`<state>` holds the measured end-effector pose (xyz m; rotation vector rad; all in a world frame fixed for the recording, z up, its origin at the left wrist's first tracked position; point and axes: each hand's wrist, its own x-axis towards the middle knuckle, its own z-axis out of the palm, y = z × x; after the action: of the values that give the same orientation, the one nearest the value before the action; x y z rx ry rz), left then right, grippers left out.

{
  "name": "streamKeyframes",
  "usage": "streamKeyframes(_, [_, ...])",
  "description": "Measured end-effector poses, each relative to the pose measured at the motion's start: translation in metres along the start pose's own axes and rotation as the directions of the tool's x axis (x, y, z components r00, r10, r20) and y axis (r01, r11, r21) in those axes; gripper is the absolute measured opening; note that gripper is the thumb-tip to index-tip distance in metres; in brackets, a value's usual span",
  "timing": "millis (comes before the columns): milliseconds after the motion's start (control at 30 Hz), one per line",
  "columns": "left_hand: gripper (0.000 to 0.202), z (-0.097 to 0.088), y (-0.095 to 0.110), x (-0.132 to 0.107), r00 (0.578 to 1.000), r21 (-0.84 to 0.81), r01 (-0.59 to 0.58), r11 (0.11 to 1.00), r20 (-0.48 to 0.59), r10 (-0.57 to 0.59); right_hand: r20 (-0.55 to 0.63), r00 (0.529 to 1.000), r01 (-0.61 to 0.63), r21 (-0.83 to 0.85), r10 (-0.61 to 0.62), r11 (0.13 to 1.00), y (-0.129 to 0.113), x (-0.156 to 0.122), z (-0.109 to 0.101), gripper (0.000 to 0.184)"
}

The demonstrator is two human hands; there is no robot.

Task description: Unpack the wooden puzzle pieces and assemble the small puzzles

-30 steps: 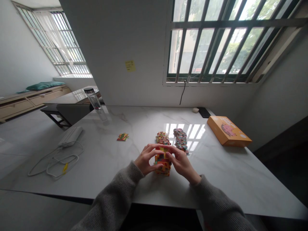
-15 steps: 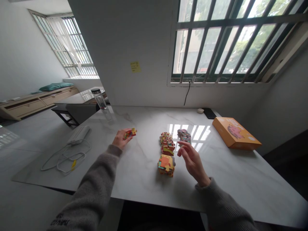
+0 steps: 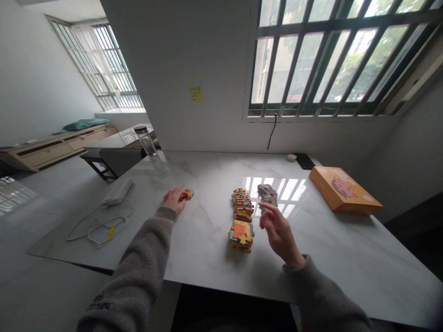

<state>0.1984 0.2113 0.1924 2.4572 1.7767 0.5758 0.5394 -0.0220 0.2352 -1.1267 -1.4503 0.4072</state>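
Head view: right of and beyond the near puzzle stack (image 3: 241,234), the orange box (image 3: 344,186) bears pale lettering, too blurred to read, like the dark print on the left sleeve (image 3: 136,265). Left of the stack, the left hand (image 3: 174,199) touches puzzle pieces (image 3: 188,194) at its fingertips; whether its grip is clamped I cannot tell. Just right of the stack, the right hand (image 3: 279,233) has its grip apart.

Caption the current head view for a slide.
Marbled table: left hand on puzzle pieces, right hand near stacked pieces.

Left hand (image 3: 176,199) on puzzle pieces (image 3: 188,193), grip unclear, right hand (image 3: 277,229) near stack (image 3: 241,232)
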Motion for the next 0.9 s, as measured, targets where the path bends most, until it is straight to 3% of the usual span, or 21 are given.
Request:
streamKeyframes(133, [0.045,0.003,0.026,-0.004,0.977,0.080,0.189,0.979,-0.112,-0.180,0.005,1.000,0.008,-0.002,-0.008,1.000,0.000,0.000,0.001,0.029])
streamKeyframes(200, [0.055,0.004,0.039,-0.003,0.969,0.128,0.233,0.964,-0.119,-0.219,0.007,1.000,0.015,-0.005,-0.015,1.000,0.000,0.000,0.001,0.029])
streamKeyframes(300, [0.048,0.006,0.048,0.000,0.964,0.187,0.264,0.946,-0.086,-0.252,0.006,1.000,0.028,-0.008,-0.028,1.000,-0.002,0.000,0.002,0.029])
streamKeyframes(400, [0.041,0.007,0.047,0.003,0.952,0.184,0.307,0.934,-0.075,-0.298,0.006,0.999,0.034,-0.012,-0.034,0.999,-0.003,-0.001,0.002,0.030])
streamKeyframes(633, [0.039,0.007,0.040,0.001,0.958,0.143,0.285,0.948,-0.023,-0.285,0.015,0.999,0.043,-0.059,-0.042,0.997,0.001,-0.003,0.002,0.030])
streamKeyframes(900, [0.036,0.009,0.041,-0.001,0.951,0.112,0.301,0.947,-0.100,-0.291,0.080,0.995,0.078,-0.153,-0.066,0.985,0.003,-0.006,0.003,0.030])
